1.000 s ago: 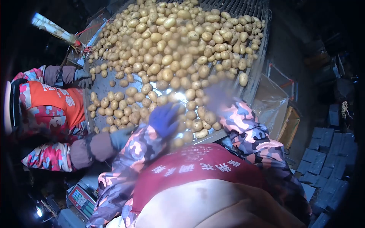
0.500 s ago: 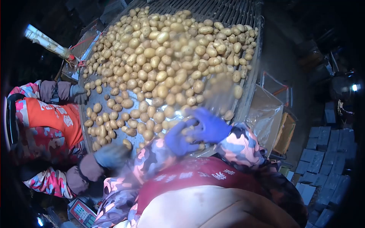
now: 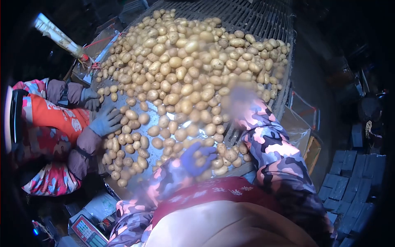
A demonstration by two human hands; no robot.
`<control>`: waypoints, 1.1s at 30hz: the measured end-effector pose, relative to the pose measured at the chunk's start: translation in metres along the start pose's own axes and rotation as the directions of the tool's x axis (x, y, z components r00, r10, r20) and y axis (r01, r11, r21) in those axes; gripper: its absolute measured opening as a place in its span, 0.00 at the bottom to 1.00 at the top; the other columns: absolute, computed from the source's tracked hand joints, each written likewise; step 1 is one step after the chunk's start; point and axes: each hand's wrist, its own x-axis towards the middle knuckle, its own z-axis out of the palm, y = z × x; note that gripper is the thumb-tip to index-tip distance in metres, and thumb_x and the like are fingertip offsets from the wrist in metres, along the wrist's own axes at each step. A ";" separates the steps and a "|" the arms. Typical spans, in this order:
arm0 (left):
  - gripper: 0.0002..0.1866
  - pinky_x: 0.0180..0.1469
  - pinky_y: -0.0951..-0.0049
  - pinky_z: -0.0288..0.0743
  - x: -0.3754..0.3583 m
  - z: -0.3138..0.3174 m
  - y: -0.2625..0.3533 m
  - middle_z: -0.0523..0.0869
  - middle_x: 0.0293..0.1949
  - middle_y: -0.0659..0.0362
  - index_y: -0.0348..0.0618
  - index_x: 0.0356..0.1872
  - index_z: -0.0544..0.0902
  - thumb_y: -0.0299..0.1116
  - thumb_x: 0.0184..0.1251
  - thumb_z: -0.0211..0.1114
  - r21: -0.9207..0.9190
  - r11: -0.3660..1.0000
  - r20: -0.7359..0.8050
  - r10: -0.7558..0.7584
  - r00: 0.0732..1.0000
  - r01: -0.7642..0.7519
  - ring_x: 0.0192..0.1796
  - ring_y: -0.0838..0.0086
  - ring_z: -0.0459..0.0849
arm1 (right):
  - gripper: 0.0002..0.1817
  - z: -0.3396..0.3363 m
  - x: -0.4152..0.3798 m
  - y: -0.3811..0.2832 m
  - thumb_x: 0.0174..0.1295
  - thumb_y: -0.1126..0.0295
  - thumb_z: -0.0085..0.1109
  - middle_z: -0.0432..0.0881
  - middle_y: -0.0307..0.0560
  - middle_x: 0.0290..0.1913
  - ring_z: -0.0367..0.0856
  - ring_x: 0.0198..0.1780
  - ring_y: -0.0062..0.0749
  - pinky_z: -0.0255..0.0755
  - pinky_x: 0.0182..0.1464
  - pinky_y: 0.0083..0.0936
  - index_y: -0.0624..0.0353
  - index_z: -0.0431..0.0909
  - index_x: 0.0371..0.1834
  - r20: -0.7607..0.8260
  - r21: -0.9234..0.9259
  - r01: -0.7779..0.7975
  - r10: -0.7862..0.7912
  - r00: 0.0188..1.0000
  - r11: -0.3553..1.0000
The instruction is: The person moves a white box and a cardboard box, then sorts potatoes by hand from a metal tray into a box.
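Note:
A large heap of yellow potatoes (image 3: 185, 70) covers a metal sorting table (image 3: 263, 18). My left hand (image 3: 197, 158), in a blue glove, is at the table's near edge, curled around a potato among loose ones. My right hand (image 3: 236, 96) is a motion-blurred smear stretched out over the right side of the heap, with the camouflage sleeve (image 3: 271, 144) behind it. Its grip is too blurred to read. My red apron (image 3: 214, 193) fills the bottom of the view.
A co-worker in an orange vest (image 3: 53, 117) stands at the left, with one grey-gloved hand (image 3: 106, 121) on the potatoes and the other (image 3: 89, 98) at the table edge. A scale (image 3: 87, 231) is below. Plastic bag (image 3: 298, 123) and dark crates (image 3: 349, 181) are right.
My right hand has swung from beside my left hand out over the heap. My left hand stayed near the table's near edge. The co-worker's lower hand moved up onto the potatoes.

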 end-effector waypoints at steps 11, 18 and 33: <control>0.24 0.71 0.49 0.68 -0.072 0.020 0.012 0.72 0.69 0.39 0.41 0.70 0.68 0.43 0.82 0.44 0.401 0.858 -0.107 0.390 0.914 -0.320 0.70 0.46 0.71 | 0.19 -0.019 -0.079 -0.034 0.67 0.58 0.64 0.80 0.45 0.51 0.80 0.51 0.36 0.75 0.50 0.37 0.54 0.79 0.57 -0.311 0.018 0.500 -0.470 0.826 0.866; 0.25 0.69 0.50 0.69 -0.160 0.029 0.050 0.72 0.69 0.40 0.41 0.70 0.68 0.44 0.81 0.44 0.631 0.484 -0.078 0.817 0.571 -0.607 0.70 0.47 0.71 | 0.21 -0.071 -0.129 -0.104 0.70 0.60 0.61 0.79 0.45 0.52 0.80 0.52 0.37 0.76 0.54 0.38 0.56 0.75 0.62 -0.265 0.398 0.371 -0.282 0.922 0.839; 0.26 0.65 0.52 0.72 -0.143 0.015 0.025 0.72 0.69 0.42 0.41 0.70 0.68 0.47 0.81 0.45 0.680 0.556 -0.179 0.759 0.626 -0.478 0.69 0.48 0.72 | 0.29 -0.005 -0.159 -0.089 0.76 0.55 0.49 0.65 0.48 0.71 0.66 0.70 0.37 0.64 0.71 0.38 0.53 0.58 0.75 0.201 0.838 -0.192 -0.038 0.979 -0.512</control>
